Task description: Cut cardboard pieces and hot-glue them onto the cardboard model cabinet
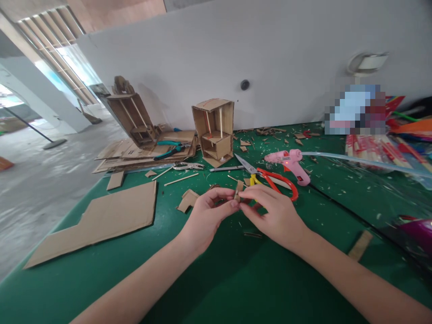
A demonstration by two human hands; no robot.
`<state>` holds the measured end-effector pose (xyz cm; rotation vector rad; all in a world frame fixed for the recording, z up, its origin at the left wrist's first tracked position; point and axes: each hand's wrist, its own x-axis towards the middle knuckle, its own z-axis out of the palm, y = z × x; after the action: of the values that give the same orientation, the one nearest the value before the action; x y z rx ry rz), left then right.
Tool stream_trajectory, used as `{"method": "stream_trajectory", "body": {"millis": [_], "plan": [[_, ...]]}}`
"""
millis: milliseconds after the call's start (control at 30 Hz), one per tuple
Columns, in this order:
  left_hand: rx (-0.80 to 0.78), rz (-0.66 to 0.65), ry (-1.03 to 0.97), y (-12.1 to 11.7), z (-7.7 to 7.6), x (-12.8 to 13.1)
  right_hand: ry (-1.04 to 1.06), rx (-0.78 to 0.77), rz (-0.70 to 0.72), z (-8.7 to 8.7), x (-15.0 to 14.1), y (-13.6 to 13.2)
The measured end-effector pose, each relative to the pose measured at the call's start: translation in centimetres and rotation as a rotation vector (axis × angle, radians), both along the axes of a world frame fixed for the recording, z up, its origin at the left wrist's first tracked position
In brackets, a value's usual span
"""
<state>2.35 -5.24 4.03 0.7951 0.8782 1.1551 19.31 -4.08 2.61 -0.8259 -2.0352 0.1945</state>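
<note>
Between the fingertips of both my hands is a small strip of cardboard point(240, 185), held up over the green table. My left hand point(211, 213) pinches it from the left with thumb and forefinger. From the right, the fingers of my right hand point(273, 211) close on the same strip. Part of it is hidden behind the fingertips. Just beyond my hands lie scissors with orange handles point(270, 174), a utility knife point(227, 168) and a pink glue gun point(290, 163). A small bent cardboard piece point(187, 200) is left of my left hand.
An open cardboard box with sticks point(213, 130) stands near the wall; a similar one point(131, 119) is further left on stacked cardboard point(114, 150). Teal pliers point(170, 148) rest there. A large cut cardboard sheet point(111, 216) lies left. The glue gun's black cord point(347, 211) crosses the right side.
</note>
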Motion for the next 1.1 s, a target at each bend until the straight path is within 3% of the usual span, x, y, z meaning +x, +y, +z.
{"method": "stream_trajectory", "body": {"millis": [167, 400, 1100], "plan": [[-0.048, -0.031, -0.088, 0.0, 0.0, -0.1, 0.039, -0.053, 0.047, 0.0, -0.2, 0.0], [-0.022, -0.076, -0.049, -0.1, 0.2, -0.3, 0.168, -0.283, 0.07, 0.6, -0.3, -0.1], [0.101, -0.054, 0.284, 0.5, -0.3, -0.6, 0.082, -0.266, -0.022, -0.5, 0.0, 0.3]]}}
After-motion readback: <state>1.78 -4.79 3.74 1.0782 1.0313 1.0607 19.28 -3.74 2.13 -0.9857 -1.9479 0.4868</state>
